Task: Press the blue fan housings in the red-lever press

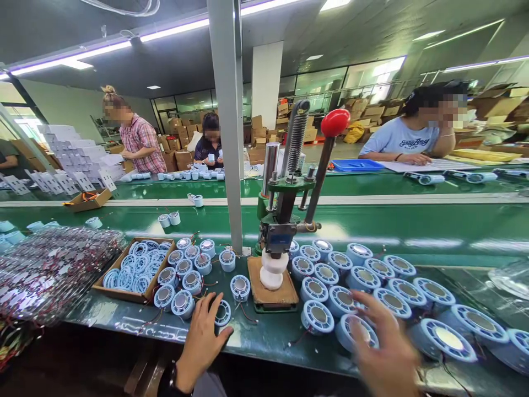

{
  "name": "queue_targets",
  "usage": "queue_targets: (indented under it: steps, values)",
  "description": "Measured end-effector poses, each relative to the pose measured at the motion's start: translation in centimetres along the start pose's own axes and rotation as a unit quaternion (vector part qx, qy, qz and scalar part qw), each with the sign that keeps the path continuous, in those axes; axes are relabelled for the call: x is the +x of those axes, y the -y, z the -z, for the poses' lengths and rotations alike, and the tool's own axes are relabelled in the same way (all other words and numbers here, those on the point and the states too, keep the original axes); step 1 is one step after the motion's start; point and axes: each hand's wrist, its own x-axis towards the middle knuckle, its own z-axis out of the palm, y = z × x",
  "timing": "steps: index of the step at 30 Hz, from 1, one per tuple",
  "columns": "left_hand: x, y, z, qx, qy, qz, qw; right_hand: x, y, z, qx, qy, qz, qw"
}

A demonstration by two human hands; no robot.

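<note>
My left hand is at the table's front edge, fingers apart. Its index finger and thumb curve beside a light-blue round housing with a grey disc, partly hidden by the fingers. My right hand, blurred by motion, has thumb and fingers spread over another blue housing at the front of the right-hand group. Between the hands stands a hand press with a red-knobbed lever. Its white round head is above a brown board. One wired housing sits left of the press.
Several wired housings stand left of the press. A cardboard box holds blue rings, beside a bagged pile of wired parts. A grey post rises behind the table. Three people sit or stand beyond the green conveyor.
</note>
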Motion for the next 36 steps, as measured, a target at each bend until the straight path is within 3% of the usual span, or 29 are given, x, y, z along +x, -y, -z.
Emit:
queue_targets:
  steps: [2, 5, 8, 12, 16, 21, 25, 36]
  values:
    - [-0.1, 0.0, -0.2, -0.001, -0.007, 0.002, 1.000, -2.6, 4.0, -6.3, 0.049, 0.138, 0.082, 0.986]
    - [-0.4, 0.5, -0.3, -0.017, -0.006, -0.051, 0.999, -4.9, 7.7, -14.3, 0.047, 0.238, 0.119, 0.963]
    - [-1.1, 1.3, -0.6, -0.013, -0.036, -0.070, 0.997, -6.2, 8.3, -17.6, 0.039, 0.274, 0.131, 0.952]
    - [-1.7, 1.8, -1.0, -0.020, -0.050, -0.030, 0.998, -8.3, 6.5, -15.7, 0.100, 0.285, 0.132, 0.944]
    - [-1.3, -0.3, 0.1, -0.095, -0.049, 0.014, 0.994, -10.2, 4.7, -12.7, 0.137, 0.261, 0.053, 0.954]
    - [0.5, -5.1, 1.9, -0.108, 0.090, -0.132, 0.981, -11.0, 4.1, -12.3, 0.159, 0.233, 0.016, 0.959]
    - [1.6, -6.4, 2.0, -0.102, 0.141, -0.158, 0.972, -11.2, 3.9, -12.6, 0.175, 0.222, 0.006, 0.959]
    - [0.3, -6.5, 0.0, -0.208, 0.092, 0.002, 0.974, -11.9, 3.7, -12.6, 0.169, 0.218, -0.023, 0.961]
